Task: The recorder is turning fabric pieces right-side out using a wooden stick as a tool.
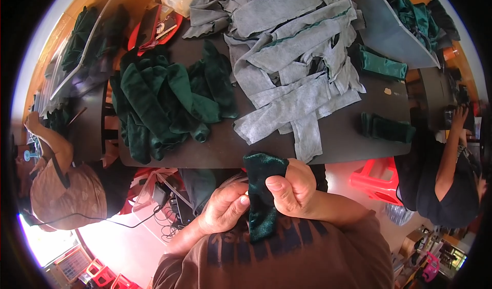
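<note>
A dark green velvet fabric piece point(262, 207), long and narrow like a flat tube, hangs upright in front of my chest, just off the table's near edge. My right hand point(296, 189) grips its right side near the top, thumb lying across the front and fingers hidden behind. At the left edge, my left hand point(225, 208) is closed, with thumb and fingertips pinched against the fabric. A tiny pale spot shows at those fingertips, too small to make out. Beyond my hands lie a heap of dark green velvet pieces point(169, 99) and a pile of grey strips point(287, 104).
The dark table point(215, 150) also bears folded green bundles point(387, 129) at right and a red tray point(174, 30) at far left. Clear panels point(394, 22) stand on both sides. Co-workers point(72, 186) sit left and right. A red stool point(376, 179) is at right.
</note>
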`<state>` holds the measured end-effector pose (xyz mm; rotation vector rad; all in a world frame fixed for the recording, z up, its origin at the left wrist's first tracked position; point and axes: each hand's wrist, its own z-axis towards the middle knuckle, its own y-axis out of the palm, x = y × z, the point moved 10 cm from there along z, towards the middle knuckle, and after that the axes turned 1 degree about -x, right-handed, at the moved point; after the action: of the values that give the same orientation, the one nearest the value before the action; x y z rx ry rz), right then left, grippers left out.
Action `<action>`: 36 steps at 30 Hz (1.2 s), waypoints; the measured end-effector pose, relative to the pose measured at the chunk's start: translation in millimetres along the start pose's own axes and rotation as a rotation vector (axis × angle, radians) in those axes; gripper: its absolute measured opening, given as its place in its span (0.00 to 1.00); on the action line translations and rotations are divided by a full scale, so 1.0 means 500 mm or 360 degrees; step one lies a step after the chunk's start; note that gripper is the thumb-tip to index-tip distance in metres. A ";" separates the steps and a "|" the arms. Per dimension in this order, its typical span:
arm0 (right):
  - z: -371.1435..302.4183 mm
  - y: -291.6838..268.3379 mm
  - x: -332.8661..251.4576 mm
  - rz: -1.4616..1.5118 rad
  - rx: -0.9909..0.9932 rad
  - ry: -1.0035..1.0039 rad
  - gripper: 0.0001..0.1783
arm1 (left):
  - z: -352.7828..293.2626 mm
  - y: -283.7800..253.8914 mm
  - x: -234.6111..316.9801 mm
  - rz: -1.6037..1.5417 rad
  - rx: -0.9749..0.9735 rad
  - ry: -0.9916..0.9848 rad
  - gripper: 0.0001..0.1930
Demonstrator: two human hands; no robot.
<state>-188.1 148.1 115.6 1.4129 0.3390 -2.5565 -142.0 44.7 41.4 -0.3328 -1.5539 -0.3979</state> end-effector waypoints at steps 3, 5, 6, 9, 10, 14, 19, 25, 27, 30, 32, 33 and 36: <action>-0.003 0.000 0.020 0.0208 -0.0098 0.0223 0.10 | 0.001 0.000 -0.002 -0.0044 -0.0023 -0.0029 0.11; -0.006 -0.010 0.019 0.0224 -0.0021 0.0259 0.15 | 0.004 0.000 0.005 0.0039 -0.0062 -0.0001 0.11; -0.008 -0.018 0.022 0.0244 0.0058 0.0294 0.20 | 0.001 -0.003 0.003 0.0041 -0.0064 -0.0003 0.11; -0.002 -0.016 0.020 0.0285 0.0035 0.0279 0.21 | -0.005 -0.002 -0.013 -0.0090 -0.0092 -0.0107 0.10; -0.002 -0.014 0.017 0.0231 0.0016 0.0262 0.20 | -0.002 -0.002 -0.005 -0.0099 -0.0074 -0.0052 0.11; -0.013 -0.003 0.026 0.0170 -0.0088 0.0245 0.18 | 0.017 -0.001 0.029 0.0009 0.0008 0.0151 0.11; -0.029 0.004 0.027 -0.0028 -0.0103 0.0100 0.13 | 0.015 0.004 0.022 -0.0027 0.0004 0.0175 0.11; -0.010 0.001 0.032 0.0134 -0.0204 0.0297 0.16 | 0.015 0.005 0.009 -0.0218 -0.0015 0.0101 0.11; 0.009 -0.018 0.018 0.0179 -0.0034 0.0356 0.17 | 0.015 -0.003 0.011 -0.0199 0.0019 0.0092 0.12; 0.018 -0.043 0.010 0.0268 0.0121 0.0214 0.16 | 0.018 -0.006 0.027 0.0091 -0.0043 0.0092 0.10; 0.021 -0.026 0.012 0.0222 -0.0029 0.0359 0.22 | 0.017 -0.005 0.037 0.0393 -0.0073 0.0138 0.09; 0.022 -0.023 0.013 0.0219 -0.0101 0.0341 0.20 | 0.020 -0.004 0.040 0.0463 -0.0080 0.0196 0.08; 0.026 -0.019 0.001 0.0248 -0.0080 0.0120 0.14 | 0.022 0.001 0.046 0.0484 -0.0099 0.0306 0.07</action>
<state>-201.5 153.5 122.7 1.4598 0.2907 -2.3597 -152.2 49.1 64.4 -0.5547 -1.2809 -0.2324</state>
